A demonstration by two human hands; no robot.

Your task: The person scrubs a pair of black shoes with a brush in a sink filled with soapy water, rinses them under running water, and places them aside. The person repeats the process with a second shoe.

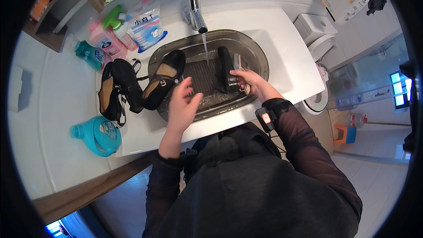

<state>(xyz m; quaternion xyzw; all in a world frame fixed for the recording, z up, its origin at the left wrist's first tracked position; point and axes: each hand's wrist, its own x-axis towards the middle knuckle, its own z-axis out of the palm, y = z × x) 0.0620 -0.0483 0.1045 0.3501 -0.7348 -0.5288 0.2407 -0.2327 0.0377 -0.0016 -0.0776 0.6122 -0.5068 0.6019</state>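
Observation:
My right hand [248, 80] grips a black shoe [226, 69] near its heel; the shoe stands on its side in an oval grey translucent basin [262, 53] set in the sink. A pale strip-like thing [237, 62] lies beside that hand, partly hidden by the fingers. My left hand [185, 104] is raised over the basin's near left edge, fingers apart, holding nothing. A thin stream runs from the chrome faucet [197, 15] onto the ribbed basin floor. Another black strapped shoe [164, 79] leans over the basin's left rim. Left of it, more black shoes [125, 82] lie on the white counter.
A teal detergent bottle [99, 136] stands at the near left counter. Behind the shoes are a green dish soap bottle [89, 53], a pink bottle [107, 39], a green-topped spray bottle [117, 26] and a laundry product pouch [145, 26]. A toilet [319, 44] is at the right.

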